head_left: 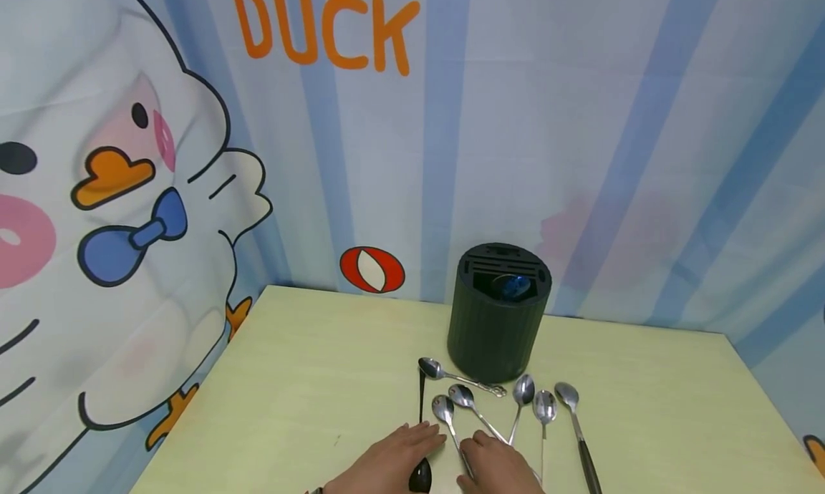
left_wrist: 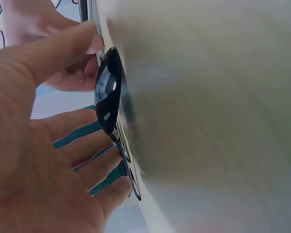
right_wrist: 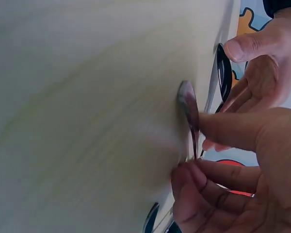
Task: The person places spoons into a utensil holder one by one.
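Observation:
My left hand (head_left: 394, 457) is held over a black spoon (head_left: 421, 475), fingers extended and slightly spread. In the left wrist view, the thumb lies beside the bowl of the black spoon (left_wrist: 108, 92), with the other fingers past its far side. My right hand (head_left: 499, 469) pinches a silver spoon (head_left: 444, 409) by its handle, whose bowl points away from me. The right wrist view shows the thumb along the broad near end of this silver spoon (right_wrist: 187, 99) and curled fingertips below it. Another silver spoon (head_left: 461, 395) runs partly hidden behind the right hand.
Around the hands lie an ornate-handled spoon (head_left: 430, 367), two silver spoons (head_left: 524, 390) and a spoon with a dark handle (head_left: 567, 394). Behind them on the pale table (head_left: 309, 365) stands a dark green slotted utensil holder (head_left: 496, 336), near the duck-print backdrop (head_left: 515, 122).

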`<state>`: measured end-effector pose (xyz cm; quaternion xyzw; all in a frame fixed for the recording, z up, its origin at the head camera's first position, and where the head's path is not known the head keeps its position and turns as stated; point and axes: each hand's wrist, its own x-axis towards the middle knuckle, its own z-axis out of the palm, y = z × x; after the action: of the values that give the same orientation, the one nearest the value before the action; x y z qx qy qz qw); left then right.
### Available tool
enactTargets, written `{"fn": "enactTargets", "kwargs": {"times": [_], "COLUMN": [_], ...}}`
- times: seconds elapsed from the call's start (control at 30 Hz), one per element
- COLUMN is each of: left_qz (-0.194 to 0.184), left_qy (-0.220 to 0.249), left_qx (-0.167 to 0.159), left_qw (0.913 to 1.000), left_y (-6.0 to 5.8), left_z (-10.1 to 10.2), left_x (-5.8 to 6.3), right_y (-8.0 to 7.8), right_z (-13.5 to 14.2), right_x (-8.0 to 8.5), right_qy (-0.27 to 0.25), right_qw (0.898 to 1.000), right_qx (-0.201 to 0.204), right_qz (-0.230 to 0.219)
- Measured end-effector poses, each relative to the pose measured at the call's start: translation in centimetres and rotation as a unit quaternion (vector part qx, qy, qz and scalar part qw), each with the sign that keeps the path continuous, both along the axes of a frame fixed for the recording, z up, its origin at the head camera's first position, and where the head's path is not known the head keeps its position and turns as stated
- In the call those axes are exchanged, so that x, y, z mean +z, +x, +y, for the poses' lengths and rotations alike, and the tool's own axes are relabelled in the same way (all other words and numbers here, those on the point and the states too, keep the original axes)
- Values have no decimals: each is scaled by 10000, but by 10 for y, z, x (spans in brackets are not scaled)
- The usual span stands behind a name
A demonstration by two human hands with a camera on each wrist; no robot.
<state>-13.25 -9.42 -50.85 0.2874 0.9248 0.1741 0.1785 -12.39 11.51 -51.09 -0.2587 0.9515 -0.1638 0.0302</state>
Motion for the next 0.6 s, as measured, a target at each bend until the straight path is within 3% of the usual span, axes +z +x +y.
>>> {"fn": "enactTargets", "kwargs": {"times": [0.17,0.4,0.5,0.6], "left_qz": [328,737,1125,1712], "left_qy": [220,432,490,647], "left_qx": [-279,-954,-1281,-1560], "left_qw": [9988,9918,9841,9706], "left_y": [-1,-9,-12,-14], "left_z": [2,7,9,11], "left_x": [0,0,-2,-3], "right_y": [-2,-1,0,0], "right_z": [1,1,2,3], "right_x": [-4,-5,-5,-4], "right_qy": [-603,-755,-807,-830], "right_qw": [9975,9951,9951,9956], "right_qx": [-35,40,131,150], "right_qz": [-361,-631,-553,-416]}}
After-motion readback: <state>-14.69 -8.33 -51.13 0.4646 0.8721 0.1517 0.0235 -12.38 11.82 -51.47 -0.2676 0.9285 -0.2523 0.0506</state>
